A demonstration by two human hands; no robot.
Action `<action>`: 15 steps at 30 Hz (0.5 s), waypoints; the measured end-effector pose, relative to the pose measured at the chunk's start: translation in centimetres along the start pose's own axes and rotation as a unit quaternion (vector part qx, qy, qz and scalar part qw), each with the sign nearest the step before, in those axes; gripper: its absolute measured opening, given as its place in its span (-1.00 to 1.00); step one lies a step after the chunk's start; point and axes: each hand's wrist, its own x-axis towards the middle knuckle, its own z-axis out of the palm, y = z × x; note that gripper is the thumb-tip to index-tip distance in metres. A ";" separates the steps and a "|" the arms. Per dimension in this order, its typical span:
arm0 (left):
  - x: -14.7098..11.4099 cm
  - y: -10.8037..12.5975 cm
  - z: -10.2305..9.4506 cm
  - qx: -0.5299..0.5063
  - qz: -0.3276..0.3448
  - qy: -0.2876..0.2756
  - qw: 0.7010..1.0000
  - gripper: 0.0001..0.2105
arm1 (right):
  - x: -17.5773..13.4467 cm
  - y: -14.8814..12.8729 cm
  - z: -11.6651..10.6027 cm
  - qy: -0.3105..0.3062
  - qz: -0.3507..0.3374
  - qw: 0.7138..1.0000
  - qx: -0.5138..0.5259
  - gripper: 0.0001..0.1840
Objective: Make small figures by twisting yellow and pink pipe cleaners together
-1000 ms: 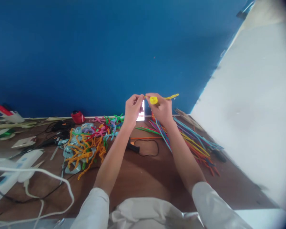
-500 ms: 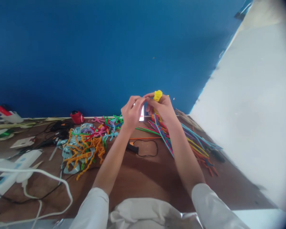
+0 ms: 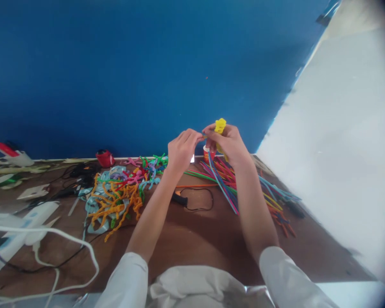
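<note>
Clock taken about the spot where the two hands meet, 12 toward the blue wall (image 3: 167,77). The left hand (image 3: 181,149) is at 8 o'clock and the right hand (image 3: 229,143) at 3 o'clock, both raised over the far edge of the brown tabletop (image 3: 192,244). The yellow stem (image 3: 220,125) is held off the surface: its coiled part stands up from the right hand, at 2 o'clock, and more yellow shows below that hand. Right fingers grasp the stem; left fingers are pinched on a thin end that bridges the small gap between the hands. Directly at 6 o'clock, a red paper cup (image 3: 207,154) stands beneath the right hand, partly covered by it. From 4 to 5 o'clock lies a loose bundle of coloured stems (image 3: 224,192), partly hidden behind the right forearm. At 7 o'clock, a black-handled tool (image 3: 179,199) lies by a looped black cord (image 3: 200,209). At 8 o'clock, a heap of bent orange stems (image 3: 115,205) lies near the left forearm; beyond it, in the same direction, is a white power strip (image 3: 35,218). A red container (image 3: 105,158) stands at 9 o'clock, close to the wall.
</note>
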 end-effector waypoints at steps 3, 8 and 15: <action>0.4 1.0 -0.5 -0.048 -0.049 -0.032 0.997 -0.79 | 0.1 0.1 -0.5 -0.002 -0.008 1.000 -0.003 -0.71; 0.6 2.0 -0.4 -0.160 -0.181 -0.055 0.969 -0.80 | 0.4 0.4 -0.4 0.001 -0.009 1.000 -0.021 -0.70; 0.9 2.0 -0.1 -0.445 -0.400 -0.107 0.794 -0.79 | -0.2 0.1 -1.0 -0.064 -0.055 0.990 -0.112 -0.69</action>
